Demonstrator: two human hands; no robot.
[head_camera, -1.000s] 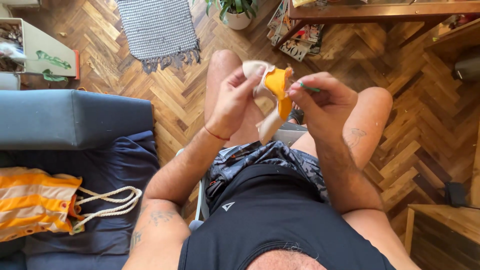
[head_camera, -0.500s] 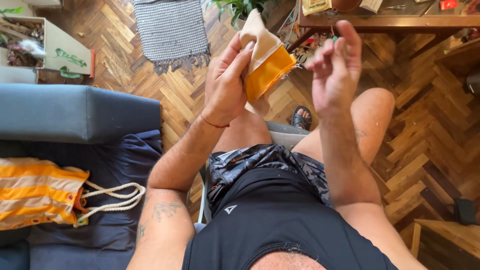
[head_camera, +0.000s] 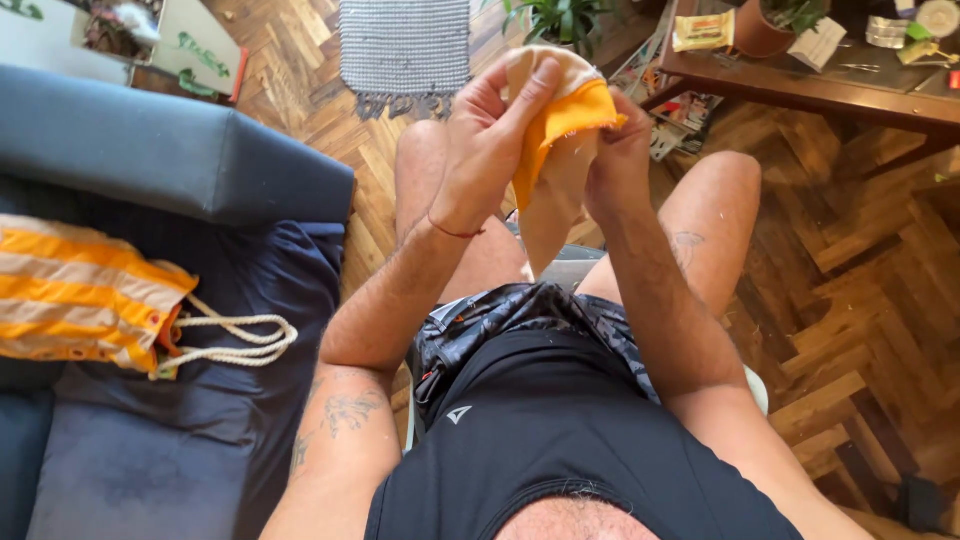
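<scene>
**Orange and cream cloth held up in both hands**

Orange and cream fabric piece (head_camera: 560, 130), soft and folded over on itself, is raised in front of a seated person, above their bare knees. The left hand (head_camera: 490, 150) grips it from the left side, with the thumb pressed across the cream top edge and the fingers closed on the cloth. The right hand (head_camera: 620, 150) is closed on it from the right, its fingers tucked behind the orange fold. A cream strip of the same cloth hangs down between the two wrists, toward the lap.

The person wears a black sleeveless top and dark patterned shorts, and a thin red cord circles the left wrist.

To the person's left stands a dark blue sofa (head_camera: 180, 160). On its seat lies an orange and cream striped bag (head_camera: 80, 300) with a pale rope drawstring (head_camera: 235, 340) looped beside it, well apart from the hands.

The floor is brown herringbone wood parquet (head_camera: 860, 300). Farther out lie a small grey woven rug (head_camera: 405, 45) with a fringe and a green potted plant (head_camera: 555, 18). At the upper right is a dark wooden table (head_camera: 800, 85) with small items on it.
</scene>
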